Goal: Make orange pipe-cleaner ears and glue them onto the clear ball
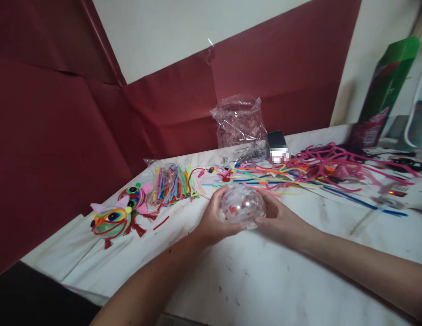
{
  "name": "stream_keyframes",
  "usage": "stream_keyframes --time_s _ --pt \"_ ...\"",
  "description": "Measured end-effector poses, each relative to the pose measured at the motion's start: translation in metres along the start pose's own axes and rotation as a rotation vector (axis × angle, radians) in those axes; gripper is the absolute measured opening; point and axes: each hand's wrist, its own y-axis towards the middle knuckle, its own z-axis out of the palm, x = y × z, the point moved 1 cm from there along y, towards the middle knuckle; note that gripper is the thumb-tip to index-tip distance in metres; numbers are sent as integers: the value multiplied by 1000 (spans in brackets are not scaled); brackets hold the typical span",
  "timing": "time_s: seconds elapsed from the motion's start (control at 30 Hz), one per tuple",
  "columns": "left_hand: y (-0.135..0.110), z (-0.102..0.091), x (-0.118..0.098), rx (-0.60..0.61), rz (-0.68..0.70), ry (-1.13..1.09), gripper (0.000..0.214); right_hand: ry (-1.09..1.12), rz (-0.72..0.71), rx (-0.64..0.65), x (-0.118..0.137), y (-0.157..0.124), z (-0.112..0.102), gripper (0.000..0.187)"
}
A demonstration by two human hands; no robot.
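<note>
Between my two hands is a clear plastic ball [242, 204] with red and white specks showing on or through it. My left hand [215, 216] wraps round its left side, fingers closed on it. From the other side my right hand [277, 218] grips the ball, with the thumb at its lower right edge. The ball is held over the white marbled table [265, 280]. Just behind it lie loose pipe cleaners [244, 181] in several colours.
Two decorated animal-head balls [112, 222] with red tassels stand at the left. Behind are a bag of colourful pipe cleaners [173, 185], a crumpled clear bag [240, 124] and a black box [276, 140]. Pink pipe cleaners [322, 163] and a green box [387, 90] are at the right.
</note>
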Motion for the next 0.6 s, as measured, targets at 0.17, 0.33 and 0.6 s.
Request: stream_keyframes --time_s 0.17,0.33,0.6 --pt "-1 10 8 -179 -319 -58 53 -200 -28 -273 2 -5 4 78" --pt "4 8 4 -214 -244 -195 50 -257 -70 -229 11 -13 13 59" --pt "11 -10 8 -165 -121 -208 40 -183 10 -233 8 -5 4 53"
